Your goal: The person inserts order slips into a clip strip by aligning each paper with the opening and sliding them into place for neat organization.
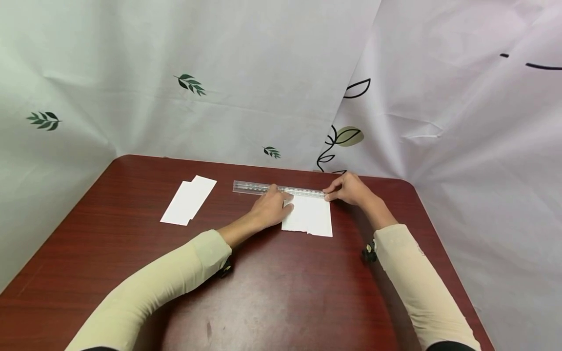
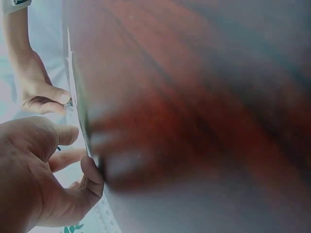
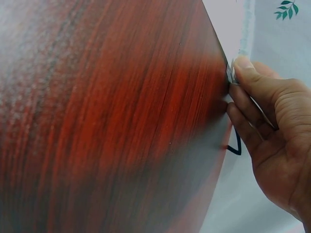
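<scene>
A clear plastic ruler lies across the table, along the far edge of white paper that shows a stepped lower edge. My left hand rests with its fingertips on the middle of the ruler, and its thumb lies over the paper's left side. In the left wrist view that left hand has bent fingers touching down at the paper's edge. The ruler's right end is pinched between thumb and fingers of my right hand. From the right wrist, the same hand holds that end beside the paper.
Two overlapping white paper strips lie on the left part of the reddish-brown wooden table. Behind the table hangs a pale curtain with leaf prints. Both forearms reach in from the near side.
</scene>
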The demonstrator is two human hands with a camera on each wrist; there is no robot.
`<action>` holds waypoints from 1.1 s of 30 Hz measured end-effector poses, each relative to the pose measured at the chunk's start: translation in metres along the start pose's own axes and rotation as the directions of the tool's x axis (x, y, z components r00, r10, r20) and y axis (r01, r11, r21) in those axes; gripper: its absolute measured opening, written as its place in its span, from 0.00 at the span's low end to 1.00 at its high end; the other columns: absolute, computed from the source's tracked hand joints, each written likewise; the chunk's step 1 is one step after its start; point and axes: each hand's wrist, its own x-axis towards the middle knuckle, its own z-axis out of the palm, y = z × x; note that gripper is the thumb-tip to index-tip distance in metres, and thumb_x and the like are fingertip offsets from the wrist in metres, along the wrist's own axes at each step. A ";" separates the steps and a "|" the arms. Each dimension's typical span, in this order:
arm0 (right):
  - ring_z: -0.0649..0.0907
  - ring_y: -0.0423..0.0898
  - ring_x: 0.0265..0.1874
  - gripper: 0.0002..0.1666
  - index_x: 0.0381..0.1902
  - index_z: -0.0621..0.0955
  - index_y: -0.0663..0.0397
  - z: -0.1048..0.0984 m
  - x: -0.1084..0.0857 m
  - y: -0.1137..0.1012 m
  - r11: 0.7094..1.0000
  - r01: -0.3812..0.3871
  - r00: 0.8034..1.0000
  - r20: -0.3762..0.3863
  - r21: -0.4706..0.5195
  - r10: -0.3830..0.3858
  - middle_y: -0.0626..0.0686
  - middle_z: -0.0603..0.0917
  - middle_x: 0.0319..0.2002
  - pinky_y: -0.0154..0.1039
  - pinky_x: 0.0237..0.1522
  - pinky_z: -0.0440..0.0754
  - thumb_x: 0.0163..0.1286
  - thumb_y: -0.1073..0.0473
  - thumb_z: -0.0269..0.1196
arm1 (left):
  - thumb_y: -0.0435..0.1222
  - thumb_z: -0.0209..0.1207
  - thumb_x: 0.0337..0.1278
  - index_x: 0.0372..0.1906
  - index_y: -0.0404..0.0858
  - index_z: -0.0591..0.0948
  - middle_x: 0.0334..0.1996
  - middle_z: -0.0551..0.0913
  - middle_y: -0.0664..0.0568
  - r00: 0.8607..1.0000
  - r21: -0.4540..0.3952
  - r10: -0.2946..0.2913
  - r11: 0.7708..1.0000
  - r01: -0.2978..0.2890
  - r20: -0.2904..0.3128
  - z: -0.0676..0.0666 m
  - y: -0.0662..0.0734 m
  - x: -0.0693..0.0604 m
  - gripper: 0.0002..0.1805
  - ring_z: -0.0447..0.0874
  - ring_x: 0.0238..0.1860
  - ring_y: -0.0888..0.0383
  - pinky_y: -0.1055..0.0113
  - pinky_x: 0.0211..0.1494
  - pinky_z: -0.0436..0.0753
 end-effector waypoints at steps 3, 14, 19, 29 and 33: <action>0.90 0.59 0.62 0.10 0.46 0.98 0.50 0.000 0.001 0.001 1.000 0.007 1.000 -0.001 -0.003 -0.007 0.54 0.97 0.52 0.58 0.75 0.84 0.67 0.58 0.84 | 0.45 0.62 0.82 0.74 0.44 0.87 0.64 0.79 0.33 1.000 0.002 0.007 1.000 -0.007 0.010 -0.001 0.000 0.001 0.24 0.79 0.35 0.49 0.58 0.31 0.79; 0.89 0.61 0.65 0.10 0.46 0.98 0.49 0.000 0.000 -0.002 1.000 -0.009 1.000 0.003 -0.011 0.009 0.56 0.96 0.54 0.59 0.75 0.84 0.68 0.57 0.84 | 0.46 0.62 0.82 0.72 0.42 0.88 0.64 0.81 0.33 0.999 0.000 0.039 0.999 -0.039 -0.001 0.000 -0.003 0.002 0.24 0.80 0.45 0.47 0.56 0.38 0.82; 0.89 0.61 0.65 0.10 0.47 0.98 0.49 -0.001 -0.001 -0.002 1.000 -0.007 1.000 0.007 -0.013 0.007 0.56 0.96 0.54 0.60 0.75 0.83 0.69 0.57 0.84 | 0.45 0.63 0.81 0.71 0.40 0.88 0.61 0.84 0.33 0.997 -0.015 0.071 0.997 -0.071 -0.021 0.000 -0.003 0.002 0.23 0.80 0.55 0.43 0.48 0.47 0.86; 0.90 0.59 0.62 0.13 0.48 0.97 0.50 -0.002 -0.002 -0.001 1.000 -0.009 1.000 0.011 -0.004 0.009 0.56 0.97 0.53 0.58 0.76 0.83 0.66 0.58 0.85 | 0.48 0.63 0.83 0.71 0.42 0.85 0.64 0.84 0.40 0.997 -0.024 0.062 0.998 -0.063 -0.043 -0.007 -0.016 -0.006 0.24 0.86 0.58 0.46 0.47 0.59 0.89; 0.90 0.59 0.62 0.13 0.48 0.98 0.50 -0.001 -0.002 -0.002 1.000 -0.005 1.000 0.007 -0.003 0.005 0.56 0.97 0.53 0.58 0.76 0.83 0.66 0.58 0.84 | 0.47 0.64 0.82 0.67 0.42 0.87 0.63 0.85 0.39 1.000 -0.029 0.014 0.999 -0.015 -0.021 -0.038 -0.010 -0.027 0.20 0.86 0.59 0.43 0.44 0.60 0.88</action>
